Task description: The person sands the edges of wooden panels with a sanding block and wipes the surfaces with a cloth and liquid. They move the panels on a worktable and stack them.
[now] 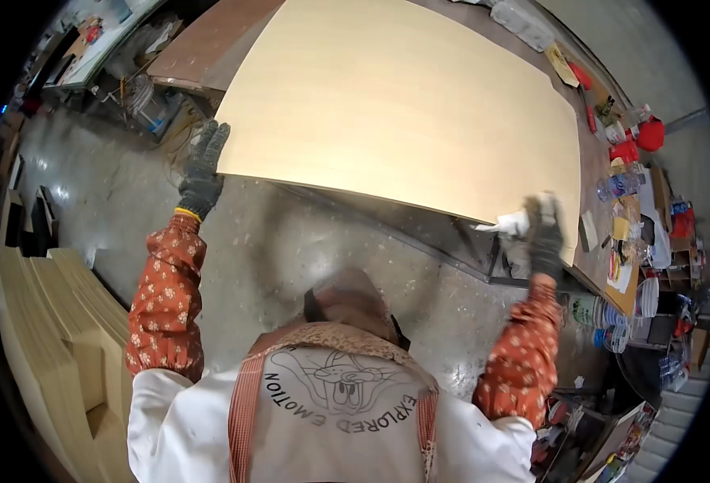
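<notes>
A large pale wooden board (395,105) lies flat in front of me, its near edge jutting over the floor. My left hand (202,165), in a dark grey knit glove, rests against the board's left edge near the corner, fingers stretched along it. At the board's near right edge, my right hand (545,229), also in a dark glove, is closed on a crumpled white cloth (514,224). That hand is smeared by motion, so its fingers show only in part. The cloth touches or hangs just over the edge; which one, I cannot tell.
A brown worktable (190,44) shows beneath and behind the board. Along the right side lie a plastic bottle (619,187), red containers (624,152) and small tools. Stacked pale panels (57,346) stand at the lower left. A metal frame (419,241) shows under the board.
</notes>
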Motion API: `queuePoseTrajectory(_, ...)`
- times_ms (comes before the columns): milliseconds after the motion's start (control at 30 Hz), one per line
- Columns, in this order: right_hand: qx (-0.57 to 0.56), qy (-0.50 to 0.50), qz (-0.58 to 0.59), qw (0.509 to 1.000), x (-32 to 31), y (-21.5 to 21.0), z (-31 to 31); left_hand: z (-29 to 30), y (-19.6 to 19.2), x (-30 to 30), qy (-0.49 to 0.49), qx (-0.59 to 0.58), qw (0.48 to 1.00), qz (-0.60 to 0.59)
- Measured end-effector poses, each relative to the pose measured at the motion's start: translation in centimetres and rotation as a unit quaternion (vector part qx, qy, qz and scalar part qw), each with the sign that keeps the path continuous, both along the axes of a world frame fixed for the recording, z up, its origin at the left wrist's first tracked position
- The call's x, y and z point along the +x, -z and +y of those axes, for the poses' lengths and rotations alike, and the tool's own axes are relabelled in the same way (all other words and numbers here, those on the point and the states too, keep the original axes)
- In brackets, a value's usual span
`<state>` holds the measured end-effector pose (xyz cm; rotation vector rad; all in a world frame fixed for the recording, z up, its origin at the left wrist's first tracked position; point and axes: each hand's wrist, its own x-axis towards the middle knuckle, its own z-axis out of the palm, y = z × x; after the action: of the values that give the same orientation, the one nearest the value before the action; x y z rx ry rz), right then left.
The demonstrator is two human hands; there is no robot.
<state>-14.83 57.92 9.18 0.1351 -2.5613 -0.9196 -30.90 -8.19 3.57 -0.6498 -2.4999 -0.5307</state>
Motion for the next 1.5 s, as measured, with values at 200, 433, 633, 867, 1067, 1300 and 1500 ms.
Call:
queuePoseTrajectory(200, -0.373, -0.343, 0.058, 0.860, -8.4, 5.7, -30.2, -0.2, 0.6, -0.2, -0.017, 0.010, 1.000, -0.004)
queuePoseTrajectory(433, -0.358, -0.381, -0.161, 0.837, -10.0, 3.7, -42.3, -1.2, 0.0, 0.5, -0.020, -0.015, 0.997, -0.074)
queuePoseTrajectory(633, -0.341, -0.131, -0.023, 0.931, -1.5, 4.3, -18.4, -0.1, -1.5, 1.0, -0.038, -0.069, 0.996, -0.041)
queuePoseTrajectory(867, -0.590, 0.221, 0.226, 0.743, 11.5, 0.7, 5.5, -1.8, -1.6, 0.3, -0.164, -0.192, 0.968, -0.005)
queuePoseTrajectory(1067, -0.765, 0.203, 0.397, 0.465, 18.3, 2.5, 8.7, 3.0, -2.8, 3.4, -0.293, -0.255, 0.921, -0.011)
queuePoseTrajectory(1300, -0.580, 0.200, 0.402, 0.679, 16.6, -4.7, 17.4, 25.8, -2.1, 12.2, -0.153, -0.096, 0.983, 0.039)
queuePoseTrajectory(1500, -0.188, 0.120, 0.298, 0.928, 11.7, -8.6, 30.6, 36.3, -1.4, 15.0, -0.061, -0.061, 0.996, 0.033)
